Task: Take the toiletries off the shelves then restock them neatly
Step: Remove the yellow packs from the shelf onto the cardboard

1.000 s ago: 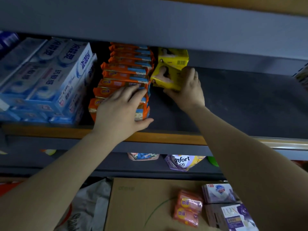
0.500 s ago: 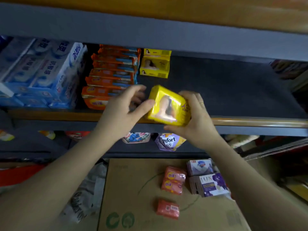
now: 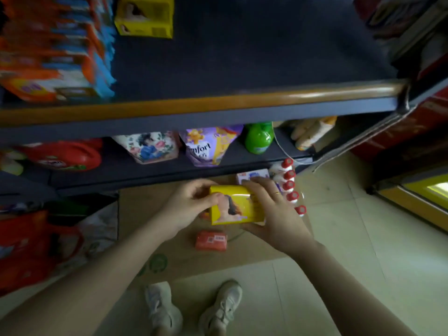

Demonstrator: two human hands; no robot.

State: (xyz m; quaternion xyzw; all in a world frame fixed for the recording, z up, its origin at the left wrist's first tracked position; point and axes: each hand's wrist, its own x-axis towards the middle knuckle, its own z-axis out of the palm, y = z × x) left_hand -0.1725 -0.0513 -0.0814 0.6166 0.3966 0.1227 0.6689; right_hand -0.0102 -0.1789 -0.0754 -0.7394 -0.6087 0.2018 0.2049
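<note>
Both hands on the yellow soap box (image 3: 236, 206), held in the air above the flattened cardboard sheet (image 3: 184, 248) on the floor. Left hand (image 3: 189, 207) pinches its left end, thumb on the printed face; right hand (image 3: 271, 212) wraps the right end, fingers over the top edge, thumb under. Box long axis runs left-right between the hands, neither one nearer. The cardboard lies directly below; the orange soap bar (image 3: 211, 240) sits on it just under the box. Likely next: straight drop onto bare cardboard beside that bar. Another yellow box (image 3: 145, 16) remains on the upper shelf (image 3: 242, 57), well above the cardboard.
</note>
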